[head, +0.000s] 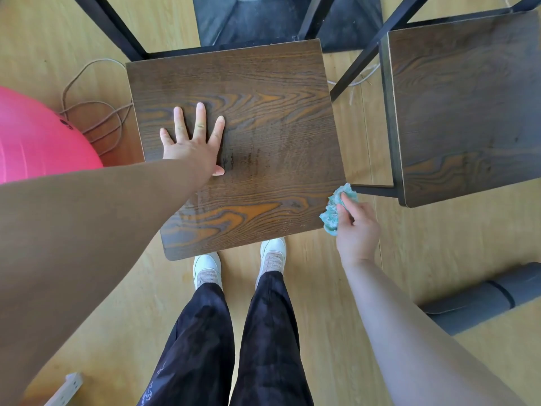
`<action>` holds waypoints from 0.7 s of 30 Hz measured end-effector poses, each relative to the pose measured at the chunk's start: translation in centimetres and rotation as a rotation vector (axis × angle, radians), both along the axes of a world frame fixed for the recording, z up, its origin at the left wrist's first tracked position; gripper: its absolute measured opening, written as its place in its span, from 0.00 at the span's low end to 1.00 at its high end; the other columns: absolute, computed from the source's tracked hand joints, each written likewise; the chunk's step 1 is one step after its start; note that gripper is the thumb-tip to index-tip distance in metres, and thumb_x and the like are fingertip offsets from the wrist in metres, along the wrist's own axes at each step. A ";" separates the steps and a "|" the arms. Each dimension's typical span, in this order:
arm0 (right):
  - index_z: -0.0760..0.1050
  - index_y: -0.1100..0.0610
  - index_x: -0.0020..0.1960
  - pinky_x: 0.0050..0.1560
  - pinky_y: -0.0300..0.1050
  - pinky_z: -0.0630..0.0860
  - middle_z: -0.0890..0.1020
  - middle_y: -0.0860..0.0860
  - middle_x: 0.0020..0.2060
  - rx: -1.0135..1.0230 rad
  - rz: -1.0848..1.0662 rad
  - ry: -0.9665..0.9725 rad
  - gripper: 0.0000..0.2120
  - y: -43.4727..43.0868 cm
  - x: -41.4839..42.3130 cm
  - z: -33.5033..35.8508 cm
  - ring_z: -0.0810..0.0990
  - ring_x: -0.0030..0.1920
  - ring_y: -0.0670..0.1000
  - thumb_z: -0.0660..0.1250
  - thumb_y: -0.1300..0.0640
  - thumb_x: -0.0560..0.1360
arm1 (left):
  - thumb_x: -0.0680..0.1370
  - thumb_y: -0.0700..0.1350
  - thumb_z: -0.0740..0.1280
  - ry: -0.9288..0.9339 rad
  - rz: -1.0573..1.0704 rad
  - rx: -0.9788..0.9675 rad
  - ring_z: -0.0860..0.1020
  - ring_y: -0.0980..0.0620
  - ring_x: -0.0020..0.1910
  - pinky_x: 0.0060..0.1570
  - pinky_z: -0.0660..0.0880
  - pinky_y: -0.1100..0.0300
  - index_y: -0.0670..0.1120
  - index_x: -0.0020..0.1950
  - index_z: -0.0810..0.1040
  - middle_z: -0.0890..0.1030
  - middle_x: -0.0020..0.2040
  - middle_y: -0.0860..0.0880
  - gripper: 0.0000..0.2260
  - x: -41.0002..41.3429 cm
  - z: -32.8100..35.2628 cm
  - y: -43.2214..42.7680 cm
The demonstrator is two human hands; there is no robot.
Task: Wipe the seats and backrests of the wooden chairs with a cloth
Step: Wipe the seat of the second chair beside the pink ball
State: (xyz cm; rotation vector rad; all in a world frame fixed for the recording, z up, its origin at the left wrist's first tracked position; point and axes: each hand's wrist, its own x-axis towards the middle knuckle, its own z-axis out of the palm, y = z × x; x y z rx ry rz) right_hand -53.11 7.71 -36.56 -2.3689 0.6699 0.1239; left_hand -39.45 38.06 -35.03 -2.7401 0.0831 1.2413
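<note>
- Pale wood flooring (pixel 336 288) fills our head view, with a pink ball (pixel 38 136) and a loop of cord (pixel 96 112) to our left and a rolled grey mat (pixel 483 297) to our right.
- We stand at the front edge of the near chair seat (pixel 263 127), a dark wood-grain board on a black frame. A second seat (pixel 468 112) lies just beside it on the right, with a gap between them.
- Our cloth (pixel 332 213), a crumpled teal rag, sits at the near seat's right front corner. We cannot tell whether it touches the edge.
- We judge the cloth soft, light and quick to bunch, so it is best gathered in the fingers with a pad left underneath. The seat looks stiff and smooth, and the chair may shift under a push.
- Our left hand (pixel 193 139) lies flat on the seat's left half, fingers spread and holding nothing, the sleeved arm stretched forward as a brace.
- Our right hand (pixel 355 230) grips the cloth in curled fingers, knuckles up, the bare forearm reaching down.
</note>
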 end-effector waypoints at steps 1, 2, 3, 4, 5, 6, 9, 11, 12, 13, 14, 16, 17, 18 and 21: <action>0.82 0.54 0.59 0.45 0.28 0.68 0.78 0.48 0.46 0.001 -0.005 -0.001 0.12 0.2 0.0 0.1 0.76 0.44 0.46 0.69 0.62 0.77 | 0.80 0.62 0.59 -0.002 0.003 -0.002 0.32 0.32 0.76 0.74 0.49 0.32 0.54 0.76 0.26 0.25 0.76 0.44 0.44 0.0 0.0 0.0; 0.82 0.54 0.59 0.44 0.26 0.68 0.78 0.47 0.46 0.002 -0.009 -0.001 0.12 0.3 0.0 0.2 0.76 0.43 0.45 0.69 0.61 0.77 | 0.80 0.62 0.60 -0.006 0.004 -0.005 0.32 0.32 0.76 0.74 0.49 0.31 0.54 0.76 0.26 0.25 0.76 0.44 0.44 0.0 0.0 0.1; 0.82 0.54 0.59 0.45 0.23 0.68 0.77 0.46 0.46 0.006 -0.016 0.002 0.11 0.6 0.0 0.4 0.76 0.43 0.44 0.69 0.61 0.77 | 0.80 0.62 0.60 -0.011 0.005 -0.012 0.32 0.32 0.76 0.74 0.48 0.31 0.54 0.76 0.26 0.25 0.76 0.45 0.44 0.0 -0.1 0.1; 0.82 0.54 0.59 0.45 0.22 0.67 0.77 0.46 0.46 0.013 -0.027 0.007 0.11 0.8 0.0 0.4 0.75 0.43 0.42 0.69 0.61 0.77 | 0.80 0.62 0.60 -0.018 0.007 -0.019 0.32 0.32 0.76 0.74 0.48 0.31 0.55 0.77 0.26 0.25 0.76 0.45 0.44 -0.1 -0.1 0.2; 0.82 0.53 0.59 0.45 0.22 0.68 0.77 0.45 0.46 0.023 -0.041 0.014 0.11 1.2 0.0 0.5 0.75 0.43 0.41 0.69 0.61 0.77 | 0.80 0.62 0.60 -0.025 0.009 -0.027 0.32 0.33 0.76 0.74 0.48 0.31 0.55 0.77 0.27 0.25 0.76 0.45 0.44 -0.1 -0.2 0.2; 0.82 0.53 0.59 0.46 0.23 0.69 0.78 0.45 0.46 0.038 -0.053 0.020 0.11 1.6 -0.2 0.5 0.75 0.43 0.40 0.69 0.60 0.78 | 0.80 0.62 0.60 -0.031 0.012 -0.037 0.32 0.33 0.76 0.74 0.48 0.31 0.55 0.77 0.27 0.25 0.77 0.46 0.43 -0.1 -0.2 0.2; 0.83 0.52 0.58 0.47 0.27 0.72 0.80 0.48 0.47 0.110 -0.039 0.028 0.11 3.6 -1.1 0.4 0.76 0.44 0.40 0.68 0.60 0.78 | 0.80 0.62 0.60 -0.059 0.014 -0.070 0.32 0.34 0.77 0.74 0.47 0.32 0.56 0.78 0.29 0.27 0.77 0.46 0.43 -0.2 -0.2 0.4; 0.83 0.52 0.58 0.48 0.30 0.73 0.80 0.49 0.47 0.157 -0.013 0.031 0.10 5.4 -1.8 0.4 0.77 0.44 0.41 0.69 0.59 0.78 | 0.80 0.63 0.60 -0.091 0.003 -0.104 0.34 0.35 0.77 0.75 0.46 0.33 0.56 0.79 0.31 0.29 0.79 0.47 0.42 -0.7 -0.3 0.9; 0.83 0.52 0.58 0.49 0.33 0.74 0.80 0.49 0.47 0.170 0.002 0.031 0.10 6.3 -2.2 0.4 0.77 0.45 0.42 0.69 0.59 0.78 | 0.80 0.63 0.58 -0.116 -0.012 -0.119 0.34 0.36 0.78 0.75 0.46 0.34 0.56 0.79 0.32 0.31 0.79 0.47 0.40 -1.0 -0.5 1.2; 0.83 0.52 0.58 0.50 0.34 0.74 0.80 0.48 0.47 0.177 0.021 0.028 0.10 7.2 -2.4 0.4 0.77 0.45 0.42 0.69 0.59 0.78 | 0.81 0.63 0.57 -0.149 -0.036 -0.133 0.35 0.36 0.78 0.75 0.46 0.35 0.56 0.80 0.34 0.32 0.80 0.47 0.38 -1.5 -0.6 1.6; 0.83 0.53 0.58 0.50 0.35 0.75 0.80 0.48 0.46 0.179 0.045 0.023 0.10 8.1 -2.6 0.4 0.78 0.45 0.42 0.69 0.59 0.78 | 0.82 0.63 0.55 -0.185 -0.064 -0.149 0.36 0.37 0.78 0.76 0.46 0.36 0.56 0.80 0.36 0.34 0.80 0.47 0.36 -2.0 -0.8 2.1; 0.83 0.53 0.58 0.50 0.38 0.76 0.80 0.49 0.46 0.174 0.096 0.015 0.10 9.8 -2.9 0.4 0.78 0.45 0.44 0.69 0.60 0.77 | 0.83 0.60 0.54 -0.253 -0.106 -0.203 0.38 0.40 0.79 0.77 0.47 0.40 0.55 0.81 0.42 0.39 0.81 0.46 0.32 -3.3 -1.2 3.1; 0.83 0.54 0.58 0.50 0.39 0.77 0.80 0.49 0.46 0.173 0.125 0.015 0.11 10.7 -3.0 0.3 0.79 0.45 0.46 0.69 0.61 0.77 | 0.84 0.58 0.55 -0.282 -0.111 -0.237 0.40 0.41 0.80 0.78 0.47 0.42 0.54 0.82 0.44 0.41 0.82 0.46 0.30 -4.1 -1.3 3.7; 0.83 0.54 0.58 0.50 0.40 0.77 0.80 0.50 0.46 0.179 0.157 0.021 0.11 11.6 -3.1 0.3 0.79 0.46 0.47 0.69 0.62 0.77 | 0.84 0.56 0.56 -0.312 -0.105 -0.270 0.41 0.42 0.80 0.78 0.47 0.43 0.53 0.82 0.47 0.44 0.82 0.46 0.29 -5.0 -1.5 4.3; 0.83 0.54 0.58 0.51 0.37 0.75 0.80 0.50 0.47 0.187 0.295 0.036 0.12 14.9 -3.8 0.4 0.79 0.47 0.49 0.69 0.63 0.76 | 0.83 0.52 0.60 -0.411 -0.053 -0.350 0.45 0.41 0.80 0.78 0.49 0.44 0.49 0.81 0.55 0.51 0.81 0.43 0.28 -7.8 -2.2 6.2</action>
